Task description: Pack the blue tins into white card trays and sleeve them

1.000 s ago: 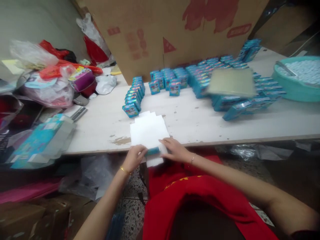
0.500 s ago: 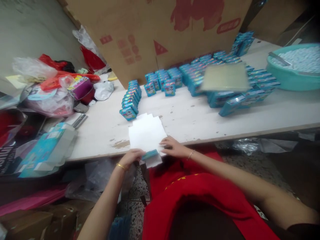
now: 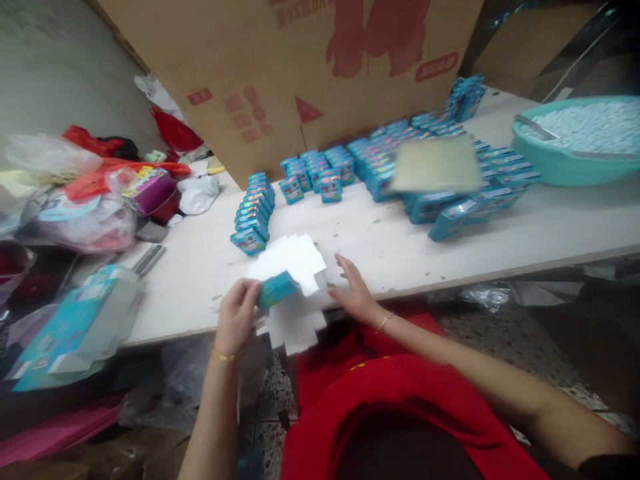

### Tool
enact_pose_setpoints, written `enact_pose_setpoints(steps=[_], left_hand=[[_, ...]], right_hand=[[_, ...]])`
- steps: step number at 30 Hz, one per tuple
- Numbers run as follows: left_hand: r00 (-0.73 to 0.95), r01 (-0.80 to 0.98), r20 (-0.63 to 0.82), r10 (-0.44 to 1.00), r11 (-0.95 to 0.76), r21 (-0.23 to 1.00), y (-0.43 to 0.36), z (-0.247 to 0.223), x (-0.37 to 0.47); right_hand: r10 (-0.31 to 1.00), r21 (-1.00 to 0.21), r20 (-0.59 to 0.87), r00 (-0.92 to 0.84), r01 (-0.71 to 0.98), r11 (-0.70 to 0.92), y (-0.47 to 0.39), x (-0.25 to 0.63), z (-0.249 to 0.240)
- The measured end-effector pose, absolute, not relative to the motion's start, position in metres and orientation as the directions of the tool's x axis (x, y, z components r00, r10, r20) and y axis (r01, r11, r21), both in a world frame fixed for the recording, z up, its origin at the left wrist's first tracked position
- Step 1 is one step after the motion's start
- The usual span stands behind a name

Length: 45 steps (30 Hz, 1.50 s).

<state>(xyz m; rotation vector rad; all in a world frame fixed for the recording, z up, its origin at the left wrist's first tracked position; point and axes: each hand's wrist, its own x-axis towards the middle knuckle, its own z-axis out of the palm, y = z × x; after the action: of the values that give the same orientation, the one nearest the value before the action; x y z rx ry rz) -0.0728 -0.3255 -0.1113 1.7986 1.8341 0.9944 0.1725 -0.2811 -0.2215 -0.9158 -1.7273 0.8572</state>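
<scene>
Change since approx. half a sec ago: left hand is now lifting the small blue pack off the white card blanks, whereas before it was lying flat between both hands at the near edge. The pack is now sitting up in the air, lower centre of the frame, fingers closed round its left end, tilted w/ the far end pointing right. Right hand is no longer pinching anything; it is resting palm-down on the surface just right of the blanks, fingers spread open, holding nothing. Judging from that, the pack is coming away from the sheet stack, and the blanks are lying looser, one hanging over the near edge.

Counts: 1 pack in hand. 1 row of blue packs standing on edge left of centre, approx. 8, hard to tell exactly. Many more packs are spreading across upper centre/right, too many and too blurred to count. 1 pale flat sheet is lying on top of them. 1 teal basin of white bits, upper right. 1 big brown carton is standing behind. White blanks: several, at least 3, no. unclear. Bags and clutter are piling up at left.
</scene>
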Motion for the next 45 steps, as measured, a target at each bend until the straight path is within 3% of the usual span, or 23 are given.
enact_pose_setpoints(steps=[2, 4, 7, 9, 12, 15, 19, 27, 33, 40, 45], left_hand=[[-0.142, 0.616, 0.035, 0.989, 0.061, 0.785, -0.322, -0.12, -0.074], [-0.19, 0.53, -0.105, 0.976, 0.192, 0.826, -0.319, -0.135, -0.074], [-0.325, 0.331, -0.189, 0.927, 0.299, 0.895, -0.318, -0.149, -0.072], [-0.384, 0.298, -0.13, 0.914, 0.256, 0.92, -0.319, -0.149, -0.07], [-0.183, 0.486, -0.043, 0.982, 0.129, 0.865, -0.321, -0.143, -0.069], [0.093, 0.63, -0.229, 0.969, 0.12, 0.767, -0.322, -0.15, -0.072], [0.146, 0.651, -0.378, 0.914, 0.199, 0.733, -0.32, -0.171, -0.079], [0.263, 0.58, -0.357, 0.896, 0.148, 0.801, -0.319, -0.173, -0.087], [0.214, 0.626, -0.322, 0.922, 0.124, 0.77, -0.32, -0.178, -0.083], [0.314, 0.656, -0.186, 0.931, -0.071, 0.751, -0.33, -0.178, -0.08], [0.132, 0.728, 0.002, 0.991, -0.099, 0.678, -0.333, -0.181, -0.081]], right_hand=[[0.79, -0.731, 0.553, -0.265, 0.301, 0.613, -0.289, 0.176, -0.213], [0.691, -0.586, 0.612, -0.384, 0.367, 0.722, -0.299, 0.174, -0.211], [0.633, -0.465, 0.526, -0.568, 0.431, 0.773, -0.312, 0.162, -0.221], [0.638, -0.441, 0.453, -0.623, 0.465, 0.768, -0.315, 0.153, -0.232], [0.636, -0.446, 0.442, -0.633, 0.46, 0.768, -0.313, 0.145, -0.245], [0.642, -0.481, 0.474, -0.603, 0.434, 0.762, -0.311, 0.146, -0.251], [0.614, -0.485, 0.512, -0.601, 0.387, 0.784, -0.313, 0.151, -0.255], [0.518, -0.393, 0.605, -0.605, 0.339, 0.855, -0.315, 0.152, -0.266], [0.541, -0.425, 0.569, -0.62, 0.342, 0.838, -0.316, 0.148, -0.266], [0.534, -0.48, 0.503, -0.68, 0.294, 0.827, -0.316, 0.144, -0.256], [0.512, -0.428, 0.518, -0.685, 0.311, 0.848, -0.315, 0.139, -0.257]])
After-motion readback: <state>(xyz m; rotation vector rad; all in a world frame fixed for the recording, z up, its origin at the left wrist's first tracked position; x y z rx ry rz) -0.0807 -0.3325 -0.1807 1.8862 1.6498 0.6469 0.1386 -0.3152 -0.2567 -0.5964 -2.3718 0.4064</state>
